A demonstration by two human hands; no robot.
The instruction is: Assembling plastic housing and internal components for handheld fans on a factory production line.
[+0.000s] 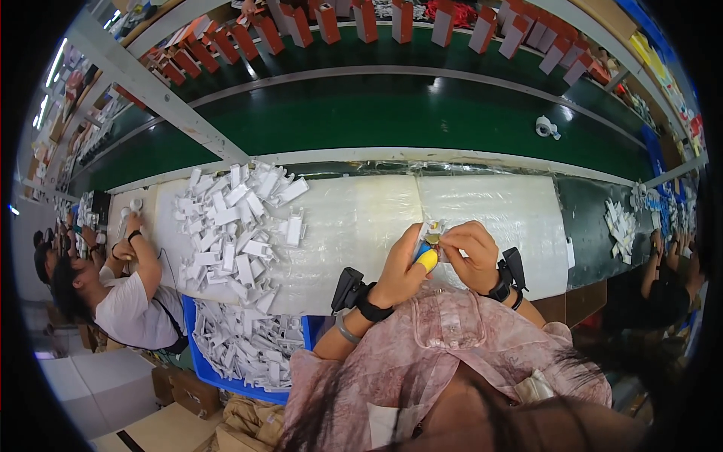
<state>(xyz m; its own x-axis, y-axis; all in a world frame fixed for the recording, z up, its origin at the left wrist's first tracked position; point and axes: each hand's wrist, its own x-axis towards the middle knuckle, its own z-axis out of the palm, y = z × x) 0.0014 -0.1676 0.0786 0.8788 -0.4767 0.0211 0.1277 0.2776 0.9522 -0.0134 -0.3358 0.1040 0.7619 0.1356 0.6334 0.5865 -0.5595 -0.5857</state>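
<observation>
Both my hands meet over the padded white work surface point(489, 203), in front of my chest. My left hand point(393, 273) is closed round a small white plastic part point(432, 226), which has a dull yellowish piece on it. A bright yellow cover point(428, 261) shows at the left thumb, with a blue patch beside it. With its fingertips pinched, my right hand point(473, 255) grips the part's right side. Fingers hide most of the part. To the left lies a heap of white plastic parts point(230, 215).
A blue bin point(245, 392) full of similar white parts stands below the heap. Beyond the work surface runs a green conveyor belt point(331, 113), carrying a white device point(547, 128). Orange-and-white boxes point(365, 21) line the far side. A co-worker point(132, 294) sits at left; a metal post point(162, 87) rises nearby.
</observation>
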